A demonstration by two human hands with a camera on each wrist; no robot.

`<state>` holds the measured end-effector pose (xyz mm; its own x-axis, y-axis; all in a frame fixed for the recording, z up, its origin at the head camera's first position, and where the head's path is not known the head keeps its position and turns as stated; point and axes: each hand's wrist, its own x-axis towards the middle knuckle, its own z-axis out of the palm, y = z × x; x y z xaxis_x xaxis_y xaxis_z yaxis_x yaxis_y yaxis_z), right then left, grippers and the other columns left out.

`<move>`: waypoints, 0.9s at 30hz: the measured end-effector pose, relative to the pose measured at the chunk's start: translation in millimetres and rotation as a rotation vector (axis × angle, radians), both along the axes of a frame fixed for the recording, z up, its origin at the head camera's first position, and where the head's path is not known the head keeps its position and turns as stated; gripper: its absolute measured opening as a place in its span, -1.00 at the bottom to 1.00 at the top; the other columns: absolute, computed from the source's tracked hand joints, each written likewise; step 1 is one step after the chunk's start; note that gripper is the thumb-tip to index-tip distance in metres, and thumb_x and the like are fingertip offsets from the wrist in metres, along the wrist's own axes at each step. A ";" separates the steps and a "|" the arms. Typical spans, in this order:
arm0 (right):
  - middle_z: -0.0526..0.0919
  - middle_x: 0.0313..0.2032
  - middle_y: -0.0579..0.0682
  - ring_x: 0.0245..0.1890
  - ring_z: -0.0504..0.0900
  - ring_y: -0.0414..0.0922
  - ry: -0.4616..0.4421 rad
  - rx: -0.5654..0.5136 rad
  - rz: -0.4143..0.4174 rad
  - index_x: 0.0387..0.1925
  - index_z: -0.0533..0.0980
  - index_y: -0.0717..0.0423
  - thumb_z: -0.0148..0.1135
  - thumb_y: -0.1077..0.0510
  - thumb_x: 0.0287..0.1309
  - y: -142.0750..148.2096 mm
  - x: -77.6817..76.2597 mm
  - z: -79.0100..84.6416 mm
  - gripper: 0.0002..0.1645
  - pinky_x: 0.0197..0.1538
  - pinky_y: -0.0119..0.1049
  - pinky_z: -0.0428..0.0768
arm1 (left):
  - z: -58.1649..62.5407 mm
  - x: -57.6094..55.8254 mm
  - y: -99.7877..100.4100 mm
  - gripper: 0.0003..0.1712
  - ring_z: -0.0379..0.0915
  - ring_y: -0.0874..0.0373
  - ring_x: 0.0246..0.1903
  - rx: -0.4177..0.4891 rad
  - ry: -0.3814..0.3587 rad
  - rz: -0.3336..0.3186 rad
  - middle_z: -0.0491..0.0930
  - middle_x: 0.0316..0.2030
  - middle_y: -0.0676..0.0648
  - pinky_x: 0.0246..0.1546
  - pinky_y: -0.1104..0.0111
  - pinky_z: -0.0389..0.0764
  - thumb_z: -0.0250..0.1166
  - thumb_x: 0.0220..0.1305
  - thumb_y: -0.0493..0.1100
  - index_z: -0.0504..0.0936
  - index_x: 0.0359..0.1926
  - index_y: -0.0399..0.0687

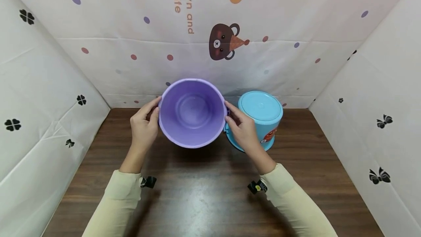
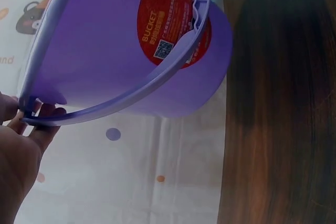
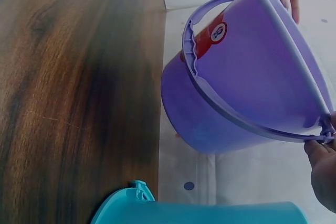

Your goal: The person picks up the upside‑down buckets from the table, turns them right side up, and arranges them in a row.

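A purple bucket (image 1: 192, 136) is held up off the table between both hands, its mouth tipped back toward the head camera so the bare inside shows. My left hand (image 1: 143, 125) grips the rim on the left, thumb and fingers at the handle joint. On the opposite side, the right hand (image 1: 242, 129) pinches the rim in the same way. Both wrist views show the curved handle (image 3: 226, 109) hanging along the bucket's outer wall. A red round label (image 2: 160, 17) marked BUCKET is on that wall. The head view hides the handle and label.
Just right of the purple bucket, a light-blue bucket (image 1: 261, 107) stands upside down on the dark wooden table (image 1: 197, 200), partly behind the right hand. White printed cloth walls (image 1: 279, 28) enclose the table at the back and both sides.
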<state>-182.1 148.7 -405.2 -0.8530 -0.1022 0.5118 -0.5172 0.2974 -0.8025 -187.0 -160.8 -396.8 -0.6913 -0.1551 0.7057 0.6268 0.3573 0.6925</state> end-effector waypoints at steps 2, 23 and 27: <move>0.58 0.31 0.16 0.25 0.64 0.05 -0.021 0.001 0.001 0.39 0.48 0.14 0.26 0.35 0.37 -0.9 -1.7 -0.1 -0.42 0.12 -0.51 0.63 | -0.1 -2.0 -1.3 -0.64 0.62 0.41 0.02 0.008 -0.027 -0.010 0.71 0.06 -0.35 -0.02 0.62 0.64 0.23 0.40 -0.48 0.70 0.16 -0.31; 0.62 0.31 0.05 0.24 0.65 -0.04 -0.149 0.063 -0.020 0.39 0.51 -0.01 0.19 0.15 0.49 -0.6 -25.7 7.8 -0.51 0.17 -0.24 0.68 | -0.3 -24.4 -7.9 -0.64 0.66 -0.13 0.05 -0.023 -0.235 0.013 0.71 0.09 -0.29 -0.09 0.75 0.56 0.22 0.41 -0.44 0.72 0.15 -0.22; 0.64 0.27 0.07 0.18 0.67 -0.02 -0.177 0.083 -0.032 0.37 0.53 0.00 0.20 0.15 0.48 -4.0 -32.4 9.9 -0.52 0.14 -0.18 0.69 | 0.0 -28.8 -11.7 -0.63 0.67 0.01 0.01 -0.040 -0.286 0.025 0.71 0.10 -0.25 -0.10 0.72 0.57 0.21 0.41 -0.43 0.72 0.16 -0.17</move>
<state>-214.5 144.7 -395.3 -0.9323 -0.1088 0.3448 -0.3595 0.3806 -0.8520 -215.8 -172.4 -396.8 -0.8593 -0.1507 0.4888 0.3990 0.4004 0.8249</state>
